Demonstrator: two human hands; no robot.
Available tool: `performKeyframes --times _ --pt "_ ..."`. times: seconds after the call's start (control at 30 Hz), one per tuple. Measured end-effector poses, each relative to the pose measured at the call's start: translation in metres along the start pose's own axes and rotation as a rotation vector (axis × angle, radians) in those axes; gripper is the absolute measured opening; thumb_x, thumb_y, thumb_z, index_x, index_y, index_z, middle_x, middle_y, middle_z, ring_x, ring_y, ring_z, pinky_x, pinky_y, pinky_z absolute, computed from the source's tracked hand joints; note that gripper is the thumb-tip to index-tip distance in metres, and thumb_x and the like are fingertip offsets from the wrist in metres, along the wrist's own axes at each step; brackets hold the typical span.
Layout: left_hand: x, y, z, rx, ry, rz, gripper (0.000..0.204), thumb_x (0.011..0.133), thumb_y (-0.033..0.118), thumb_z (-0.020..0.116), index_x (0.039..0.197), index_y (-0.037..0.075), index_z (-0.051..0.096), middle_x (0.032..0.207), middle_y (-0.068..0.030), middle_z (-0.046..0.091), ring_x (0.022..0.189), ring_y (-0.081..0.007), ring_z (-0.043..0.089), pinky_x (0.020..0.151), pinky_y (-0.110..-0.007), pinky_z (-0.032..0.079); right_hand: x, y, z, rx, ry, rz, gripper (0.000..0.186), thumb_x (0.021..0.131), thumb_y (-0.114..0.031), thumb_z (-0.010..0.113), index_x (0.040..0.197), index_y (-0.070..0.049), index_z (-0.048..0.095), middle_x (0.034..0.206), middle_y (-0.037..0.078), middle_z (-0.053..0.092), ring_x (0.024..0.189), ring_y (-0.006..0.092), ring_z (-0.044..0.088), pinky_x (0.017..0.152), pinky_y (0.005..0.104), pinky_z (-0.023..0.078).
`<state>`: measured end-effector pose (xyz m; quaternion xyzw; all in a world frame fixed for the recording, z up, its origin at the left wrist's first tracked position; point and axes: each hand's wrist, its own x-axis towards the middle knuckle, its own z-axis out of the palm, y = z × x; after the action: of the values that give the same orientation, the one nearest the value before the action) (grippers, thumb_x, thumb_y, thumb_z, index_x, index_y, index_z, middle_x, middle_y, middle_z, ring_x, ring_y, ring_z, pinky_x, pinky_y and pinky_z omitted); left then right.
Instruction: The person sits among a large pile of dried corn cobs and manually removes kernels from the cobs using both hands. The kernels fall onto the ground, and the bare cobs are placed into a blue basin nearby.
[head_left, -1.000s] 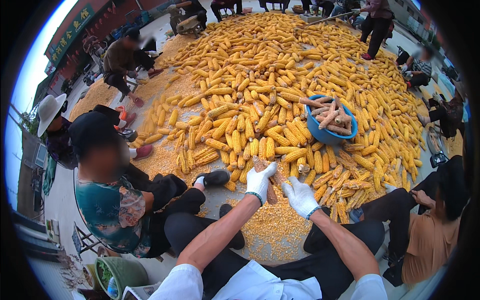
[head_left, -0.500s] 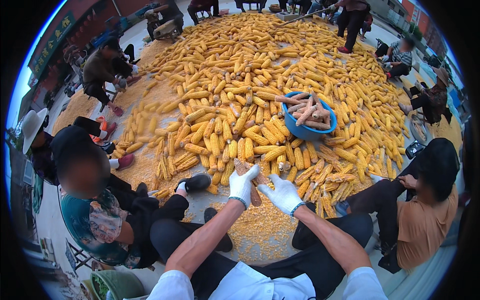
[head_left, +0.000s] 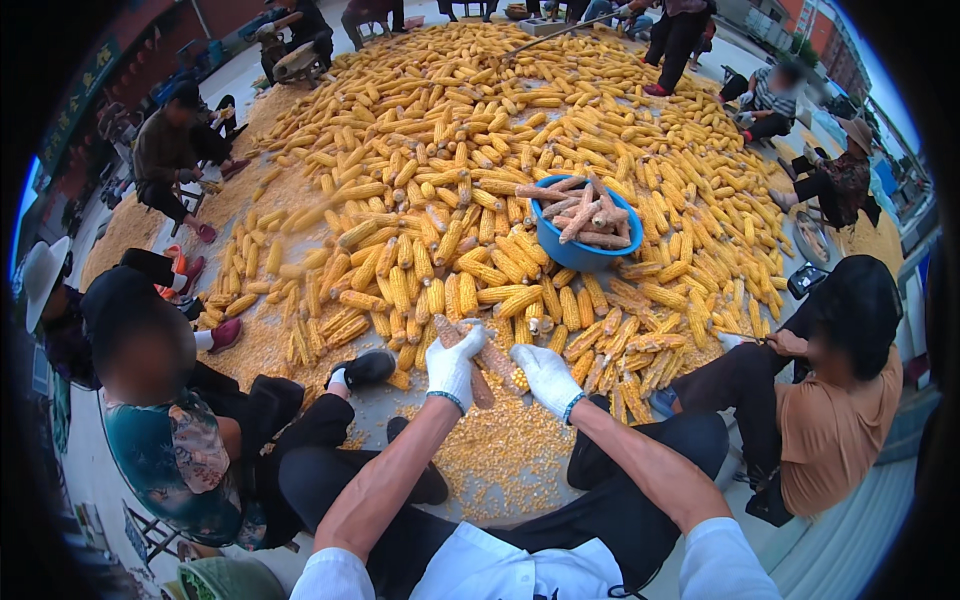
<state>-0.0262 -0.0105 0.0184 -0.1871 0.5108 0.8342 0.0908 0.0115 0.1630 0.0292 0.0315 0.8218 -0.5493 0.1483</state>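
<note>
In front of my knees my left hand, in a white knit glove, is closed round a bare, reddish-brown corncob whose ends stick out past the fingers. Slanting from it toward my right hand lies another cob. My right hand, gloved too, curls round that cob's lower right end, where yellow kernels show; its fingers are partly hidden. Loose kernels cover the ground beneath both hands. Just beyond, a blue basin holds several stripped cobs on top of the corn heap.
A wide heap of yellow corn ears fills the ground ahead. One seated person is close on my left, another close on my right. More people sit round the heap; one stands at the far right with a long pole.
My right hand has gone from spread, thumb apart, to closed round the cob's end. My left hand keeps its grip. The whole view has shifted slightly, with the basin now further left.
</note>
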Motion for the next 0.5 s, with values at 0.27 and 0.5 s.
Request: performKeyframes --times 0.27,0.5 --pt "-0.003 0.007 0.007 -0.082 0.084 -0.015 0.024 0.092 0.01 0.073 0.113 0.002 0.066 0.102 -0.0061 0.069 0.09 -0.018 0.065 0.082 -0.035 0.051 -0.013 -0.018 -0.003 -0.392 -0.023 -0.129 0.053 0.101 -0.043 0.056 0.131 0.001 0.055 0.082 0.028 0.068 0.069 0.0387 0.069 0.066 0.0476 0.054" --pt "0.002 0.0 -0.002 -0.09 0.059 -0.01 0.02 0.091 0.011 0.075 0.108 0.003 0.067 0.1 -0.0047 0.07 0.087 -0.016 0.064 0.082 -0.033 0.049 -0.011 -0.021 -0.004 -0.453 -0.065 -0.206 0.034 0.104 -0.035 0.048 0.109 -0.003 0.057 0.082 0.032 0.064 0.086 0.0487 0.065 0.074 0.058 0.048"
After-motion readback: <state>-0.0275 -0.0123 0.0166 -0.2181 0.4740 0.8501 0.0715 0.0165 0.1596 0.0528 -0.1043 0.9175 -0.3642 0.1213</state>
